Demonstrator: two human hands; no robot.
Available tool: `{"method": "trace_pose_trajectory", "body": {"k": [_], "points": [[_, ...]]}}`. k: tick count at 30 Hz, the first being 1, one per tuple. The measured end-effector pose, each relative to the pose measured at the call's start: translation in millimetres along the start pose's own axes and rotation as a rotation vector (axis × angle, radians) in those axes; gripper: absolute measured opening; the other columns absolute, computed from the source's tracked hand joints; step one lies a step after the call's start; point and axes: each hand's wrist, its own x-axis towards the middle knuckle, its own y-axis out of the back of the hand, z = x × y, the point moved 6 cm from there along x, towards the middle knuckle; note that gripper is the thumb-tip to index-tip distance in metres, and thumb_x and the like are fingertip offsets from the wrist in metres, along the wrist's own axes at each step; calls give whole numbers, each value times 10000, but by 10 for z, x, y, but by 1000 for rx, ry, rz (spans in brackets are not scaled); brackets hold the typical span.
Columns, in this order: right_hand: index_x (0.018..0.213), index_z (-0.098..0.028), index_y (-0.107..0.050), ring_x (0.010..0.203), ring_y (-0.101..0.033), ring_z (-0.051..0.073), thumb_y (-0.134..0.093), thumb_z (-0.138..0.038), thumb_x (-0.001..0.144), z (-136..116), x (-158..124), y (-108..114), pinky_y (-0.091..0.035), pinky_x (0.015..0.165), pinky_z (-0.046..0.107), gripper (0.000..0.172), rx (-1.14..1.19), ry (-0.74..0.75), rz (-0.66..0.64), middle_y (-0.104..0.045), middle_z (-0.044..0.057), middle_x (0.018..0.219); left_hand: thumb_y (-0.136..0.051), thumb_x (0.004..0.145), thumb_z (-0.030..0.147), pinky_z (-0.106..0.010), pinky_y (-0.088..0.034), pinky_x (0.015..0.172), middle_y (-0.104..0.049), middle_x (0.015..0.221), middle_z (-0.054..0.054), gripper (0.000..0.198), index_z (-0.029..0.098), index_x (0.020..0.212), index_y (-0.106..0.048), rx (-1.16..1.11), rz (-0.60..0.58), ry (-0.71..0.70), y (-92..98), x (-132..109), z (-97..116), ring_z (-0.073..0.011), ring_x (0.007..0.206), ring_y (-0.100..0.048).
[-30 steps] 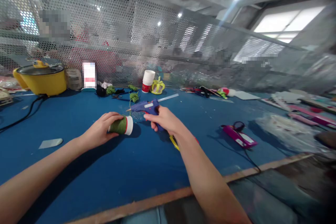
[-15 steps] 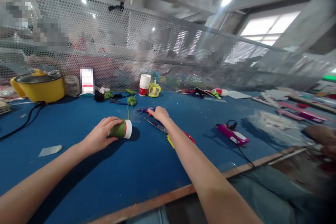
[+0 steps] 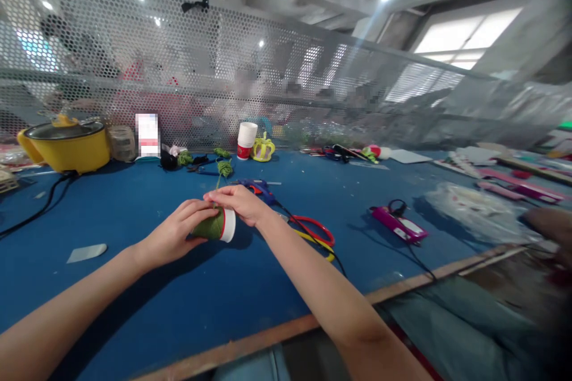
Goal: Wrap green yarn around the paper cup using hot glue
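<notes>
My left hand [image 3: 179, 233] is wrapped round a paper cup [image 3: 218, 226] lying on its side, its body covered in wound green yarn and its white rim facing right. Just above the cup, my right hand [image 3: 236, 201] pinches the green yarn strand [image 3: 218, 181], which runs back to a small yarn bundle [image 3: 224, 168]. The blue glue gun [image 3: 258, 188] lies on the blue table [image 3: 179, 297] right behind my right hand. Scissors with red and yellow handles [image 3: 315, 232] lie to the right of my right forearm.
A yellow electric pot [image 3: 67, 144] with a black cord stands at the far left. A stack of paper cups [image 3: 245, 140] and a yellow-green crown shape [image 3: 263, 147] stand by the perforated metal screen. A magenta tool [image 3: 397, 225] and clear plastic wrap [image 3: 473, 211] lie to the right.
My right hand set the glue gun down on the table behind, then came back to the cup and pinched the yarn. My left hand kept its hold on the cup.
</notes>
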Motion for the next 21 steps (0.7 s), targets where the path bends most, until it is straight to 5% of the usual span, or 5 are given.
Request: {"method": "trace_pose_trajectory", "body": {"k": [11, 21], "points": [[676, -142, -642, 593, -484, 99, -564, -334, 745, -335, -96, 203, -360, 600, 238, 218, -401, 365, 283, -616, 8, 652, -599, 759, 282, -387, -407, 932, -475, 1185, -119, 487, 183, 1194, -404, -192, -80, 229, 10, -2, -112, -241, 1099, -476], [683, -130, -647, 560, -477, 106, -532, -356, 759, -202, -12, 233, -357, 565, 238, 265, -507, 248, 286, -588, 14, 595, -603, 759, 288, -411, -408, 927, -479, 1168, -113, 453, 195, 1164, -422, -212, -79, 210, 23, 9, -86, -241, 1094, -475]]}}
